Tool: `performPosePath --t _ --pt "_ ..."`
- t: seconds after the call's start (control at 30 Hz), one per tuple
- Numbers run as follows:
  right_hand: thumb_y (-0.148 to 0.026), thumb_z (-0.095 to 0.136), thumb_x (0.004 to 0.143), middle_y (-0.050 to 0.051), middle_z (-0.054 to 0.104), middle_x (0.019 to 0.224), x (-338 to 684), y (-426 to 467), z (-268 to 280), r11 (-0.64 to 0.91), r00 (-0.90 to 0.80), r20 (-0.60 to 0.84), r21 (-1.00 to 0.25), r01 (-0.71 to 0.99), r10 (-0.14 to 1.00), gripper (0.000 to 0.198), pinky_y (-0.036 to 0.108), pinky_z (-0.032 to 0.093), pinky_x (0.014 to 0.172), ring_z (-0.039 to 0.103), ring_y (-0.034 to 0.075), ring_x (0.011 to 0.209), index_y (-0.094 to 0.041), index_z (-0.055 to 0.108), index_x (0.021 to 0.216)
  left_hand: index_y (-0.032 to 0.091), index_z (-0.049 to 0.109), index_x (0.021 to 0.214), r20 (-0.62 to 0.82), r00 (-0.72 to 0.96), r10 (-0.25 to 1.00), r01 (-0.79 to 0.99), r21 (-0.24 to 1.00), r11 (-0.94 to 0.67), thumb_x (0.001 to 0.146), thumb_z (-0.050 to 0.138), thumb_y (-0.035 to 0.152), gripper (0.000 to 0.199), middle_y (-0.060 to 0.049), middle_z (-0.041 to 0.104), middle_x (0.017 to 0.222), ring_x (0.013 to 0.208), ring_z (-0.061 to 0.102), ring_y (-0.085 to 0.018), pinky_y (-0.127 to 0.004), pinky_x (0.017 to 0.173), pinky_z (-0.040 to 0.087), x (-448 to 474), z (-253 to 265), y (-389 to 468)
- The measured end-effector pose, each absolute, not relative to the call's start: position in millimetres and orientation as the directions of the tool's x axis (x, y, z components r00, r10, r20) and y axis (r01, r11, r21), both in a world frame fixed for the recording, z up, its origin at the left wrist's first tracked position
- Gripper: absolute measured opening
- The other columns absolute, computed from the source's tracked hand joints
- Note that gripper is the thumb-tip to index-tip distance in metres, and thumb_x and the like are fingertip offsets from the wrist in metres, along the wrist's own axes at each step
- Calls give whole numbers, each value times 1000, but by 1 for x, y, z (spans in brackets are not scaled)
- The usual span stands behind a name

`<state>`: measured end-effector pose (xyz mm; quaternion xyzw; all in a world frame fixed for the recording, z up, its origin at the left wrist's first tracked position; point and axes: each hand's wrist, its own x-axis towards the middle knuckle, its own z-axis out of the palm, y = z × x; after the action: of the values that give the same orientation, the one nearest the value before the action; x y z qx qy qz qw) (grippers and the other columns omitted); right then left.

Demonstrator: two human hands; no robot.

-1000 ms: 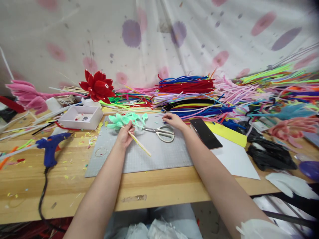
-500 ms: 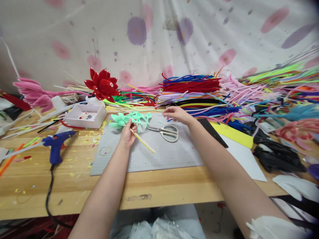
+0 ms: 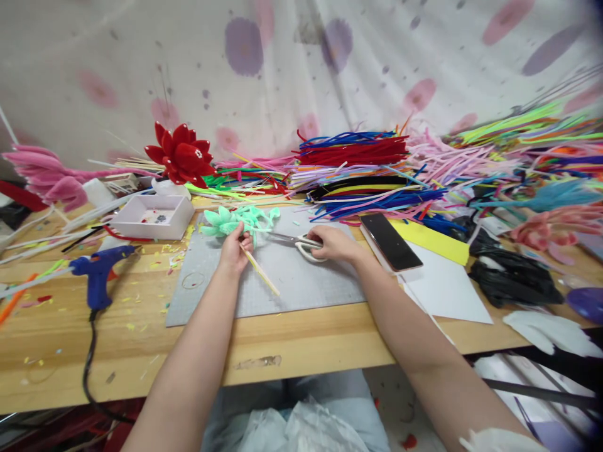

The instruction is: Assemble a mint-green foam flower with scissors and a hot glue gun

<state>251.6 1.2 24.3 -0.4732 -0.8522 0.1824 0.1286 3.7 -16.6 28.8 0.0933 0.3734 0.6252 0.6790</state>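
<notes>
Over the left part of the grey mat (image 3: 301,285) on the wooden surface (image 3: 325,333), the mint-green flower (image 3: 218,223) slants, its pointed, fuzzy petals toward the far left, its pale yellow-and-white stem (image 3: 260,272) running to the near right. The left hand (image 3: 235,248) reaches up from below, its grip closed around the stem beneath the petals. Rightward, silver scissors (image 3: 286,239) with pale handles point left at the flower, nearly sideways. The right hand (image 3: 333,243) curls down, its grip holding the handles, though finger placement is partly hidden.
</notes>
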Motion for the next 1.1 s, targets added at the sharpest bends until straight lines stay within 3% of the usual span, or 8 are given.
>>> performPosePath --t 0.1,0.2,0.37,0.47,0.6,0.77,1.1 --pt "-23 55 67 0 63 85 261 5 18 388 -493 62 -704 595 868 23 25 40 65 56 14 73 -20 56 90 14 44 64 -370 -64 927 -769 611 190 82 56 26 24 4 46 51 36 37 -1 -9 28 22 4 28 -15" --pt "-27 59 66 1 62 88 260 10 13 341 -413 126 -794 503 902 29 26 41 66 56 14 74 -20 52 94 13 46 66 -343 -62 937 -765 620 176 79 60 23 21 4 46 53 38 40 -1 -8 27 22 4 25 -14" --pt "-44 65 67 4 62 82 239 17 9 372 -204 339 -564 737 918 31 29 34 67 52 17 73 -21 54 84 12 50 72 -329 -42 943 -770 613 179 77 62 18 15 3 49 59 41 42 0 -6 27 22 5 24 -14" --pt "-45 60 72 4 62 77 229 14 8 515 -346 438 -362 777 830 26 29 29 68 52 17 72 -19 55 77 11 49 73 -357 -2 934 -764 603 229 78 61 18 14 2 50 62 43 43 1 -5 28 23 8 24 -16" --pt "-46 53 77 3 62 69 226 7 8 570 -486 358 -181 802 798 29 28 23 63 50 15 65 -19 55 68 12 49 73 -354 23 935 -730 633 258 76 63 19 17 2 50 62 43 43 0 -5 28 24 10 21 -17" --pt "-53 50 79 4 65 71 229 5 7 572 -520 299 -119 812 800 36 28 21 61 52 15 66 -19 58 69 12 50 72 -330 -7 944 -694 681 233 73 67 22 20 2 49 61 42 42 0 -5 28 23 10 18 -16" --pt "-55 49 79 5 66 73 228 7 5 592 -542 296 -112 798 787 39 29 21 62 52 15 65 -19 59 71 11 50 70 -329 -5 944 -687 688 236 75 65 21 19 2 49 61 41 40 1 -5 27 21 10 18 -16"
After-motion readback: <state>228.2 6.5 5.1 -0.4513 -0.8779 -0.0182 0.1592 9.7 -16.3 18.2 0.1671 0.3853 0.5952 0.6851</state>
